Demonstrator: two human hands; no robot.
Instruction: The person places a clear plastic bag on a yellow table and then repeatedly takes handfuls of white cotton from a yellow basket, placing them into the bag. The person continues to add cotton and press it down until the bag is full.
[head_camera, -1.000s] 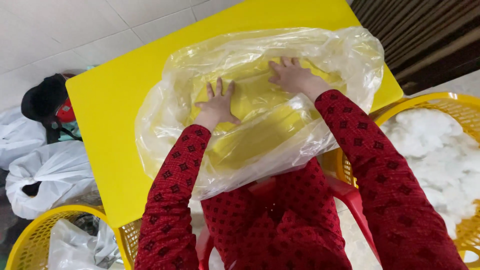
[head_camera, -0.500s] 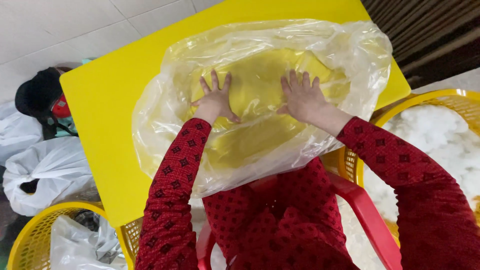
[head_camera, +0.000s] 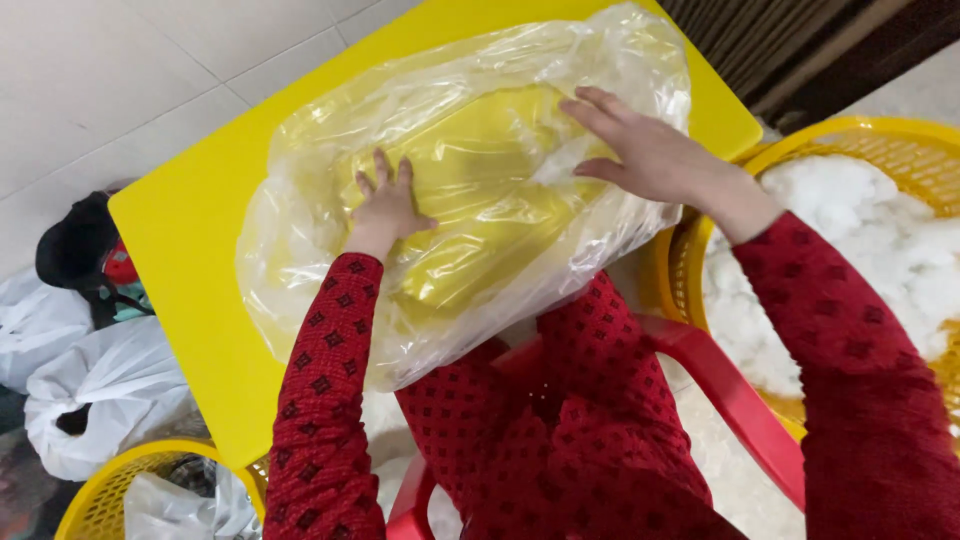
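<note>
Plastic bag (head_camera: 470, 190), clear and crumpled, lay on the yellow worktop (head_camera: 190, 250) under both hands, left (head_camera: 387, 205) flat with fingers spread, right (head_camera: 640, 150) open and now shifted out toward the bag's right edge, beside a yellow basket (head_camera: 850, 135) of white stuffing (head_camera: 870, 250) on pale floor tiles (head_camera: 130, 70).

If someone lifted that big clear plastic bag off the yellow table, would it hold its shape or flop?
The big clear plastic bag would likely flop: its film is creased and dents under the left hand and right hand. It probably feels light, as it looks puffed and mostly air. The glossy film may slide easily on the smooth yellow table.
</note>
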